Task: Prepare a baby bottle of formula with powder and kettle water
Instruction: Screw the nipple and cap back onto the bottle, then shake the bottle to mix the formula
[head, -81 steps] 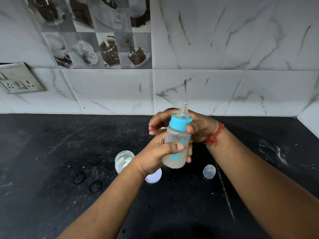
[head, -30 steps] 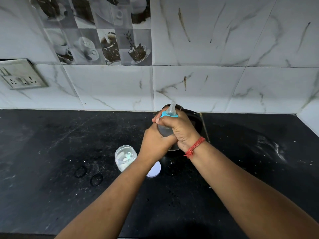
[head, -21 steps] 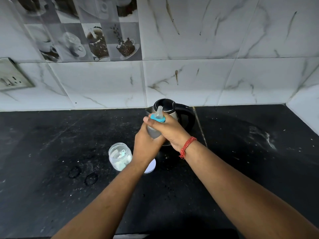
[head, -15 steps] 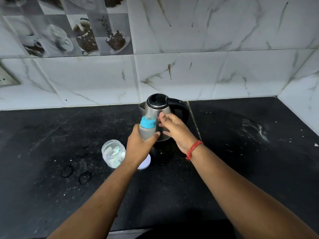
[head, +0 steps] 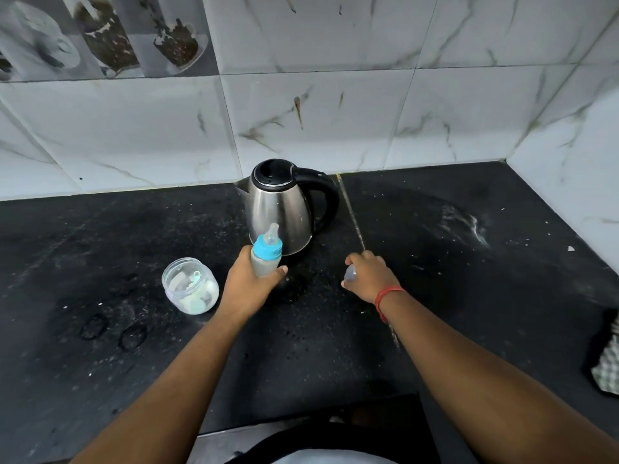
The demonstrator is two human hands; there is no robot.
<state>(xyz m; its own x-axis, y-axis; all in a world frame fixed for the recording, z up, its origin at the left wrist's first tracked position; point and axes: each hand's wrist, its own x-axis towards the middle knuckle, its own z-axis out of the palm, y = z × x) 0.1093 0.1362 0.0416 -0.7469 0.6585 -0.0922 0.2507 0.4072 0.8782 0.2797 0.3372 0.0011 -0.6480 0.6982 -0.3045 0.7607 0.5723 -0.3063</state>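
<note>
Head view: my left hand is wrapped around the baby bottle, upright with blue collar and teat on, just in front of the steel kettle on the black counter. My right hand is closed over the clear bottle cap, low near the counter. An open powder jar sits left of the bottle. A checked cloth lies at the right edge.

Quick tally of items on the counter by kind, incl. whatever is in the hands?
Kettle: 1
Bottle (left hand): 1
Cap (right hand): 1
Jar: 1
Cloth: 1
Total: 5
</note>
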